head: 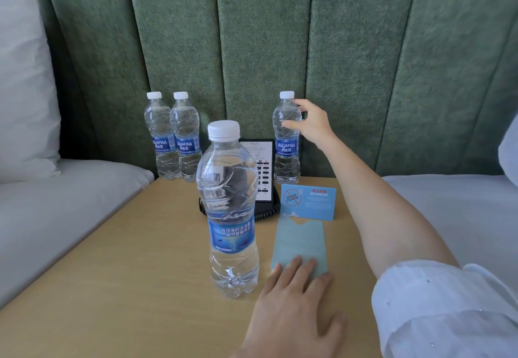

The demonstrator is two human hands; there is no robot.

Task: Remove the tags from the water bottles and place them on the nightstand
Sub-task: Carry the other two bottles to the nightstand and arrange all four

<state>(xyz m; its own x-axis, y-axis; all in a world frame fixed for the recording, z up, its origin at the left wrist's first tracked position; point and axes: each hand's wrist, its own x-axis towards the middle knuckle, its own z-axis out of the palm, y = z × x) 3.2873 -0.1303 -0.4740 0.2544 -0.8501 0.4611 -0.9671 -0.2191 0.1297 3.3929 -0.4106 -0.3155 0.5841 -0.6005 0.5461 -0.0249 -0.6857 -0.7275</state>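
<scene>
Several clear water bottles with blue labels and white caps stand on the wooden nightstand (140, 259). Two bottles (173, 139) stand side by side at the back left. One bottle (229, 211) stands near the front, in the middle. At the back right, my right hand (311, 124) wraps its fingers around the upper part of another bottle (286, 144). A pale blue-green tag (301, 242) lies flat on the nightstand, and my left hand (291, 304) rests its fingertips flat on the tag's near end. No tag shows on any bottle neck.
A black telephone (263, 178) with a coiled cord sits behind the front bottle. A blue no-smoking card (308, 202) stands beside it. White bedding lies on both sides, a white pillow (22, 91) at the left, and a green padded wall panel behind.
</scene>
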